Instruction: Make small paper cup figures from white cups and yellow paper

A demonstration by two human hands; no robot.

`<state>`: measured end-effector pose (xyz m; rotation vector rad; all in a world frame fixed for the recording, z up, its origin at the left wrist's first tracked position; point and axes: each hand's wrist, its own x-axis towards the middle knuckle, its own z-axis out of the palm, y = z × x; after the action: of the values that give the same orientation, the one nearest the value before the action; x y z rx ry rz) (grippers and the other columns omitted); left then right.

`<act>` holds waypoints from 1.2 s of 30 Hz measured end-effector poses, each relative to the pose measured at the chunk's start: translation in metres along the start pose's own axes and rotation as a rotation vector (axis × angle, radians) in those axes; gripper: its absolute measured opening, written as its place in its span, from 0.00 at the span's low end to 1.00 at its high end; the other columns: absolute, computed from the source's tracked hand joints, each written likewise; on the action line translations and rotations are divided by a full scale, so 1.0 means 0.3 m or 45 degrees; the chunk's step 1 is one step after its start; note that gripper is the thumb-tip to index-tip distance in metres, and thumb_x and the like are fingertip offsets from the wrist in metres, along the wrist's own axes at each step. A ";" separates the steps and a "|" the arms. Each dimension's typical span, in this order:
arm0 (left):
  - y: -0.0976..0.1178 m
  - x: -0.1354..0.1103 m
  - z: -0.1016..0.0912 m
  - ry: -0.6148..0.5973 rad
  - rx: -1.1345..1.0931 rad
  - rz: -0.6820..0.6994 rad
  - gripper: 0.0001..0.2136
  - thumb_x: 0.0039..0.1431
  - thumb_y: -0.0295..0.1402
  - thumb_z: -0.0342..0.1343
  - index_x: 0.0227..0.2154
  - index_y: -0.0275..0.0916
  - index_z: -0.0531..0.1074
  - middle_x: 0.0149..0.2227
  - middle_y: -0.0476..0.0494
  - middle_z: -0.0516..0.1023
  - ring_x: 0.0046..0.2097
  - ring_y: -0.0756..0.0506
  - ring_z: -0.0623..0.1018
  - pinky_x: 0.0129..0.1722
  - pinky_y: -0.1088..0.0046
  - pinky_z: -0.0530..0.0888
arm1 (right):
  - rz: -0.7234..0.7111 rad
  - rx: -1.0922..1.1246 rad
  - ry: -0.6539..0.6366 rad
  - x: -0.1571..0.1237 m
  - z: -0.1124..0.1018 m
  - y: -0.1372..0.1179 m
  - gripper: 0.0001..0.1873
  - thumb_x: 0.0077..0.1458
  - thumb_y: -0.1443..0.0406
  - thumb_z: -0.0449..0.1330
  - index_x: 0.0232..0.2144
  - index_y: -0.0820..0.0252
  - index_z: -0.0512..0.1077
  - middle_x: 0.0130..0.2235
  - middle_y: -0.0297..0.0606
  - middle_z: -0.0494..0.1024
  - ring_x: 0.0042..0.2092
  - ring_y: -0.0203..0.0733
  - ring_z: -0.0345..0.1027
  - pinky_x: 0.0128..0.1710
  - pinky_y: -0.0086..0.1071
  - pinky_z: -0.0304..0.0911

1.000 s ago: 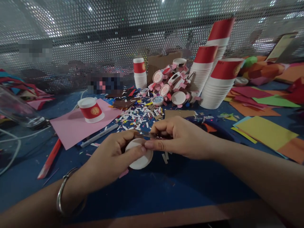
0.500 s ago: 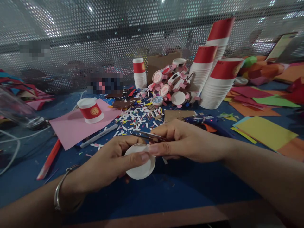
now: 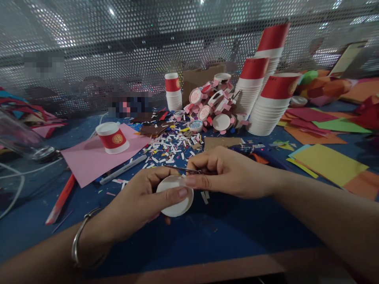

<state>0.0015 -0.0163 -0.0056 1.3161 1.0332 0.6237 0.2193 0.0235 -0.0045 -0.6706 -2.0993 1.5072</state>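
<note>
Paper-cup bottom (image 3: 177, 207), white, round and with a low rim, is in the air above the near part of the blue table (image 3: 237, 232), in front of the person and between the two hands. The left hand (image 3: 139, 201) grips it: the thumb lies across the white face, and the other fingers are bent behind and support it. The right hand (image 3: 231, 173) is closed around small scissors (image 3: 197, 171), whose thin dark blades point to the left, just beyond the upper edge of the round piece; the right thumb tip is at this edge and appears to touch it. The blades are seen almost from the side, so I cannot tell well how far apart they stand or whether they meet the paper. The piece should be very light, I judge, with the flat disc fairly stiff and the thin rim softer, easy to bend or crush under a strong pinch. Dry paper should not be very slippery, but so small a thing can turn between the fingers. The better hold is therefore across the disc, with the thumb flat on the face and fingers under it, leaving the rim free. Beyond the hands lie many paper scraps (image 3: 166, 146) and a pile of similar cup bottoms (image 3: 204, 113) with pink tabs.
</note>
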 end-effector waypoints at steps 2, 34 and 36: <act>-0.004 0.003 -0.001 0.008 -0.051 -0.036 0.09 0.54 0.37 0.70 0.31 0.40 0.78 0.25 0.52 0.74 0.23 0.53 0.70 0.17 0.84 0.71 | -0.001 0.007 -0.004 0.000 0.002 0.001 0.21 0.61 0.52 0.66 0.27 0.61 0.68 0.25 0.26 0.61 0.27 0.31 0.52 0.25 0.27 0.48; 0.000 -0.001 -0.024 0.306 -0.170 0.211 0.09 0.55 0.38 0.71 0.33 0.39 0.80 0.28 0.50 0.78 0.28 0.52 0.76 0.26 0.82 0.77 | -0.028 -0.453 0.298 -0.002 0.020 0.019 0.25 0.67 0.45 0.55 0.35 0.60 0.74 0.28 0.29 0.66 0.30 0.34 0.59 0.29 0.31 0.51; 0.002 -0.003 -0.023 0.321 -0.158 0.208 0.09 0.56 0.38 0.70 0.33 0.39 0.79 0.28 0.51 0.78 0.27 0.52 0.76 0.25 0.82 0.77 | -0.043 -0.491 0.311 -0.001 0.018 0.019 0.25 0.68 0.45 0.54 0.35 0.60 0.74 0.28 0.29 0.66 0.30 0.35 0.60 0.30 0.32 0.51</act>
<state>-0.0049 -0.0137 -0.0043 1.2420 1.0770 0.9820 0.2169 0.0208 -0.0115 -0.9001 -2.2097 0.9504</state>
